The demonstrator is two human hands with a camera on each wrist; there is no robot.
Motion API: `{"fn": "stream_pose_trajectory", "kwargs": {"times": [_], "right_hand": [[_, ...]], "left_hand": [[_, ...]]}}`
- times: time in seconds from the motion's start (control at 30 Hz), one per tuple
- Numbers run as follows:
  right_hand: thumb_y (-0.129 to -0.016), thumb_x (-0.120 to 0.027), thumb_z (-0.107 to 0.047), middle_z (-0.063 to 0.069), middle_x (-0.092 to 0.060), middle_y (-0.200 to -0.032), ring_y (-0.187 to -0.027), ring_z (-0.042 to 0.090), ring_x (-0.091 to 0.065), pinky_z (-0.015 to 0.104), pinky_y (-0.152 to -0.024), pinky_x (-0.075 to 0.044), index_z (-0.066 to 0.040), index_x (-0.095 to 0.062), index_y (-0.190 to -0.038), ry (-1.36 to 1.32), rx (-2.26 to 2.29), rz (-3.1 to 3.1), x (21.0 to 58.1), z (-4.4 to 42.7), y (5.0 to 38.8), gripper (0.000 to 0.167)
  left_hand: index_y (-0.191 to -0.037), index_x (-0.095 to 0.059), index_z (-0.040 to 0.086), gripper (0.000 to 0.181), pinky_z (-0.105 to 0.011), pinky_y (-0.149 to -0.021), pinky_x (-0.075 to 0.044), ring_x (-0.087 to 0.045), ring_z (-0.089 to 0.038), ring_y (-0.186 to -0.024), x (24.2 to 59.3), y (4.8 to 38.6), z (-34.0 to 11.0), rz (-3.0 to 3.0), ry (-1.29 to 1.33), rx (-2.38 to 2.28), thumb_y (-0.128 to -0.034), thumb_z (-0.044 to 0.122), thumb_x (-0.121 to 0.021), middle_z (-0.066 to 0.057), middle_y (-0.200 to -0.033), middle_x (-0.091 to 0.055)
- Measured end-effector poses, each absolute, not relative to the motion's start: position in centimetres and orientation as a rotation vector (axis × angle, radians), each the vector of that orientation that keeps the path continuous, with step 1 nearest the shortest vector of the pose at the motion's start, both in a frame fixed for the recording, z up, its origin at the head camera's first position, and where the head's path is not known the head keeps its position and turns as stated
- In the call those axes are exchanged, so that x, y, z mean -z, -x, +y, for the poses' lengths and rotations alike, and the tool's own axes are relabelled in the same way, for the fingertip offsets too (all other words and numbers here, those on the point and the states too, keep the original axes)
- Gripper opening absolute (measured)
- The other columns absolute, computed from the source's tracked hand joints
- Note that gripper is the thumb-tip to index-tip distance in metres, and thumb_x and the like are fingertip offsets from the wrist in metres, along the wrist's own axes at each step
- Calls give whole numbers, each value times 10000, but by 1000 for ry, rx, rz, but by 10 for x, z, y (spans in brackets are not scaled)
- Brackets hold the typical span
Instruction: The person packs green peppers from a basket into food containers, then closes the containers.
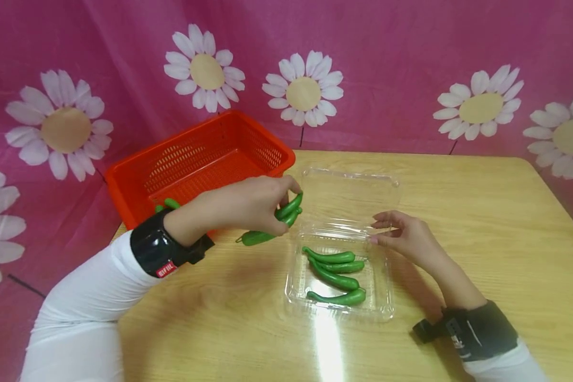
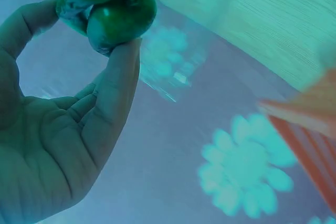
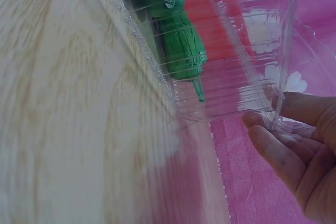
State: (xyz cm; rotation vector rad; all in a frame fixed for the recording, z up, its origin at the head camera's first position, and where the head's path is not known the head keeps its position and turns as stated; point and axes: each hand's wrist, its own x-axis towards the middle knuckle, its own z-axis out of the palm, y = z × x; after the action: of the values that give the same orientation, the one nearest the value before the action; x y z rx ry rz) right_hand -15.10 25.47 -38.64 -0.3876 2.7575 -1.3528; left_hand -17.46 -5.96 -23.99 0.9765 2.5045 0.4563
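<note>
Apparently for steadiness, the clamshell box (image 1: 384,289) is pinched by the right hand (image 1: 408,236); green peppers (image 1: 290,207), by the left hand (image 1: 258,204).

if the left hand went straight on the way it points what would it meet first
Likely the clear container's open lid, though depth is unclear and the left hand might pass above it.

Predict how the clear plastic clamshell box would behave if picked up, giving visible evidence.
The clear plastic clamshell box is probably light and bendy, since it looks thin and see-through. Its open lid would likely swing at the hinge. Four green peppers loose inside might slide if it tilts.
</note>
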Motion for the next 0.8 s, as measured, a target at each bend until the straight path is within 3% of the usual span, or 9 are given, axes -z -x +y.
{"fn": "stream_pose_trajectory", "kwargs": {"times": [0.13, 0.27, 0.57, 0.8], "right_hand": [[-821, -729, -132, 250, -652, -1080, -863, 339, -686, 191, -675, -525, 69, -569, -1155, 387, 1336, 2769, 385, 256, 151, 421], [-822, -726, -118, 254, -652, -1076, -863, 348, -684, 192, -678, -522, 72, -567, -1156, 390, 1338, 2774, 385, 258, 152, 416], [-828, -724, -142, 250, -647, -1096, -878, 345, -683, 198, -680, -526, 62, -562, -1184, 392, 1333, 2774, 387, 258, 149, 440], [-833, -723, -178, 224, -655, -1099, -883, 336, -684, 255, -703, -545, 43, -565, -1189, 391, 1287, 2789, 388, 256, 151, 447]], "left_hand": [[-1289, -434, 25, 570, -195, -600, -474, -563, -104, -656, 236, 160, -36, 2467, -1142, -361, -806, 173, -698, 0, -841, -616], [-1292, -451, 60, 568, -215, -617, -438, -527, -118, -697, 242, 153, -10, 2437, -1248, -230, -802, 200, -702, 18, -813, -570], [-1134, -452, 121, 409, -217, -571, -431, -511, -102, -721, 293, 142, 35, 2275, -1417, 30, -811, 170, -700, 44, -826, -490], [-1204, -429, 94, 444, -205, -581, -457, -541, -99, -721, 320, 135, 49, 2231, -1534, 140, -838, 147, -673, 50, -808, -501]]}}
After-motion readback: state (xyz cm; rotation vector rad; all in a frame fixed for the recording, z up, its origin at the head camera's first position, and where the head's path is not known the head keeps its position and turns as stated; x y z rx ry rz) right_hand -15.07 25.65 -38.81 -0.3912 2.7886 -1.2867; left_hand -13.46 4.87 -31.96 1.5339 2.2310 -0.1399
